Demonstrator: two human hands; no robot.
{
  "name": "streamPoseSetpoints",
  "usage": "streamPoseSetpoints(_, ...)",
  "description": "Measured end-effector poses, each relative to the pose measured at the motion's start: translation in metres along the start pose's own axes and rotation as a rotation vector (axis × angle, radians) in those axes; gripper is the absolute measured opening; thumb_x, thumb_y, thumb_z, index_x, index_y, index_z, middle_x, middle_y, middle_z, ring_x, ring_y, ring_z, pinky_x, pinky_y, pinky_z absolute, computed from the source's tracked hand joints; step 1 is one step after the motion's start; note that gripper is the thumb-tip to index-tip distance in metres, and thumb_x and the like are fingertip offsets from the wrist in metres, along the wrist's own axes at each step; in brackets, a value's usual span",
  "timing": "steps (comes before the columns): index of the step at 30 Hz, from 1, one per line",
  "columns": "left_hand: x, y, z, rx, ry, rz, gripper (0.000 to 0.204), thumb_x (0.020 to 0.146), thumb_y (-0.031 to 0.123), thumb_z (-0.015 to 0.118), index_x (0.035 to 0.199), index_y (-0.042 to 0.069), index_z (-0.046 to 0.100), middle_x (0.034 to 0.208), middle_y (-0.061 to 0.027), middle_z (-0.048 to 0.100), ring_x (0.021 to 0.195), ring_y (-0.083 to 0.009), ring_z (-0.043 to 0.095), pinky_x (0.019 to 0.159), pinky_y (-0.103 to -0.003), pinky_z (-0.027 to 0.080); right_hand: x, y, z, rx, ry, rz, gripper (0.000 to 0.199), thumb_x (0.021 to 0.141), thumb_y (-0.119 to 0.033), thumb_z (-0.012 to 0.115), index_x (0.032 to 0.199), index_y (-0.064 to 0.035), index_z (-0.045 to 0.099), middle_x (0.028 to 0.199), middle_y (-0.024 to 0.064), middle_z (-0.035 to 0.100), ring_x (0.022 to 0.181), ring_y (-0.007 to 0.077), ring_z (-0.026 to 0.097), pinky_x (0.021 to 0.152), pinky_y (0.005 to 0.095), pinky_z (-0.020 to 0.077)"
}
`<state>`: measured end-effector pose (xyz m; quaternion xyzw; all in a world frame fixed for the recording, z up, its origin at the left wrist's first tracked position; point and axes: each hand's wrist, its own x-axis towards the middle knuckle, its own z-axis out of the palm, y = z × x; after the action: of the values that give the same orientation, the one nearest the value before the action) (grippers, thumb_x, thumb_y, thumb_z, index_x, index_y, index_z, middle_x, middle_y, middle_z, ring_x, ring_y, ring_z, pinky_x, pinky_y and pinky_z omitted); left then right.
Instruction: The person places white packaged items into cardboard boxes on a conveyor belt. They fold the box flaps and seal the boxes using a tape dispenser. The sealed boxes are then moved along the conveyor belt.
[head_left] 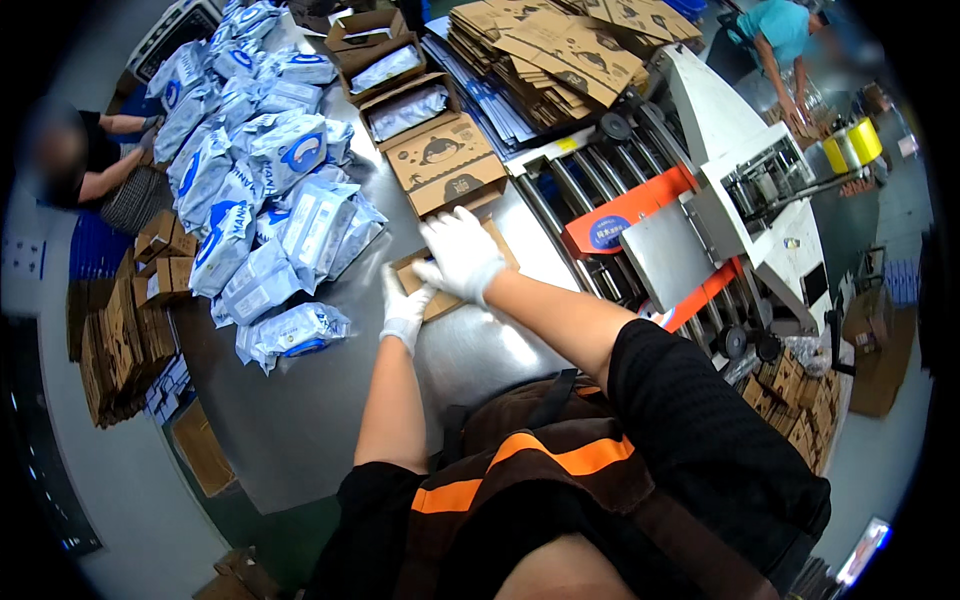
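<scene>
Both my hands wear white gloves and are at a small brown cardboard box (507, 243) on the metal table. My left hand (404, 306) grips its near left side, thumb toward the top. Across the top lies my right hand (460, 252), its fingers stretched toward the far left edge, covering much of the box. Just beyond it stands a closed cardboard box (445, 165) with a printed face. Behind that, an open box (408, 106) has a pale blue packet inside. Left of my hands is a heap of blue and white soft packets (295, 150).
A roller conveyor with a taping machine (740, 190) stands to the right. Flattened cartons (560, 50) are stacked at the back, more (120, 340) at the left. One person (100, 160) sits at far left; another (780, 50) works at far right. The steel table (300, 430) extends toward me.
</scene>
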<state>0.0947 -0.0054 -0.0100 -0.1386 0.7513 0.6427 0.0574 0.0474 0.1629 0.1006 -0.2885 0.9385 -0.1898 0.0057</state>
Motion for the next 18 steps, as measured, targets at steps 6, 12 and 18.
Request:
streamPoseSetpoints(6, -0.061, -0.024, 0.019, -0.097, -0.418, -0.193, 0.099, 0.086, 0.012, 0.083, 0.159, -0.004, 0.018, 0.150, -0.0195, 0.048, 0.136, -0.0258, 0.051, 0.112, -0.039, 0.045, -0.146, 0.024, 0.044, 0.043, 0.125, 0.006, 0.079, 0.088, -0.046, 0.068, 0.144, 0.0054, 0.047, 0.151, 0.0273, 0.046, 0.143, 0.0415, 0.041, 0.121, 0.0521, 0.0279)
streamPoseSetpoints(12, -0.108, -0.012, 0.100, 0.016, -0.585, -0.163, 0.102, 0.089, 0.023, 0.080, 0.161, -0.004, 0.012, 0.155, -0.0256, 0.035, 0.140, -0.0335, 0.047, 0.114, -0.041, 0.043, -0.229, 0.075, 0.005, -0.005, 0.006, 0.090, 0.073, 0.090, -0.045, 0.066, 0.144, 0.0015, 0.048, 0.152, 0.0239, 0.047, 0.145, 0.0388, 0.040, 0.121, 0.0520, 0.0294)
streamPoseSetpoints(18, -0.094, -0.014, 0.179, -0.029, -0.539, -0.175, 0.099, 0.093, 0.019, 0.077, 0.162, -0.003, 0.009, 0.155, -0.0243, 0.038, 0.140, -0.0303, 0.047, 0.115, -0.041, 0.043, -0.244, 0.122, -0.015, -0.087, 0.070, 0.153, 0.067, 0.089, -0.037, 0.066, 0.140, 0.0027, 0.050, 0.146, 0.0245, 0.050, 0.141, 0.0415, 0.043, 0.120, 0.0519, 0.0297)
